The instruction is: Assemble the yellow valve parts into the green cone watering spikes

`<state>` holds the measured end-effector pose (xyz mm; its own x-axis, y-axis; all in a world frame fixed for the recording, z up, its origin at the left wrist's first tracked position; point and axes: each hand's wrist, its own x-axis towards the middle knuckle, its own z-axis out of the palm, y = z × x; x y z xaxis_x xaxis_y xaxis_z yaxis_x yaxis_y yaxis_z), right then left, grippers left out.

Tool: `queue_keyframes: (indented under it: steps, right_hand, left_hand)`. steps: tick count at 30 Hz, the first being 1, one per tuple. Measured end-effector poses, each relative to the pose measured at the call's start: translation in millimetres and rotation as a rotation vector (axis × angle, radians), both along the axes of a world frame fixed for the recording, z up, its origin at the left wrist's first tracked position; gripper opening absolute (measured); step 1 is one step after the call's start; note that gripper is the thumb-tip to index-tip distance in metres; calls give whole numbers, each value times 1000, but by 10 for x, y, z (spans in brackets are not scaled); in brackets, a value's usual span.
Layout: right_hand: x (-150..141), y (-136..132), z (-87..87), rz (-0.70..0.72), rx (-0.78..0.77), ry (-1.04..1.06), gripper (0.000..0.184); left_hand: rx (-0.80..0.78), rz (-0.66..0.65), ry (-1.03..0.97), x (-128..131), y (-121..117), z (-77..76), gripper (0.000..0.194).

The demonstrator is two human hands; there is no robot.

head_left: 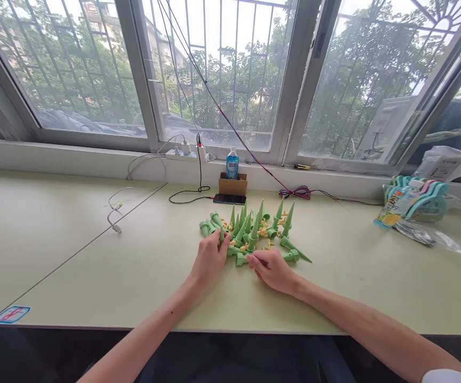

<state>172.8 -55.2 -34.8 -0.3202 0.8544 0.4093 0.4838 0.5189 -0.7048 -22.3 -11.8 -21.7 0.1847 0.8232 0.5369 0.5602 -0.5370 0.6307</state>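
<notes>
**Green spikes (289,218) bunched on the tabletop (154,287), some standing, some lying**

We see the cluster in front of us, near the middle of the tabletop: several spikes point upward, while others lie on their sides, including one long lying spike (300,252) at the right edge. Small yellow fittings (269,243) are scattered among them, and a green cap-like end (239,259) faces us at the front.

Our left hand (211,258) is at the cluster's left front, its thumb and fingers closed, as far as we can judge, on one green spike (221,234) whose tip shows between them. Our right hand (274,270) is at the front with its fingers curled together beside the cap-like end — whether they grip anything, we cannot tell.

As for progress, the upright spikes could be finished pieces, but the crowding hides most of their joints. Lying spikes and yellow fittings remain mixed in the heap, so we judge the work unfinished; no separate finished group is visible.

Behind the cluster we have a dark phone (229,199), then a cardboard box (232,187) with a blue bottle (232,165) at it. A coiled cable (296,192) lies to the right — beyond it, a pouch (394,205) and teal plastic items (434,201).
</notes>
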Motion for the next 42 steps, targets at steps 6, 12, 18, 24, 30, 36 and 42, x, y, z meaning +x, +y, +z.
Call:
queue_keyframes:
  steps: [6, 12, 18, 24, 30, 36, 42]
  right_hand:
    - [6, -5, 6, 10, -2, 8, 55]
    - [4, 1, -4, 4, 2, 5, 57]
    - [0, -1, 11, -24, 9, 28, 55]
    - [19, -19, 58, -122, 59, 84, 53]
    - [28, -10, 51, -124, 42, 95, 51]
    - [22, -23, 85, -116, 49, 88, 54]
    - [25, -12, 62, -109, 29, 108, 53]
  left_hand:
    - [-99, -36, -16, 21, -15, 22, 24]
    - [-89, -39, -5, 34, 3, -8, 21]
    - [-48, -23, -23, 45, -27, 16, 27]
    - [124, 81, -173, 18, -90, 95, 31]
    - [130, -35, 58, 26, -57, 23, 24]
    - [85, -27, 69, 5, 27, -46, 15]
    - [26, 79, -59, -27, 74, -26, 16]
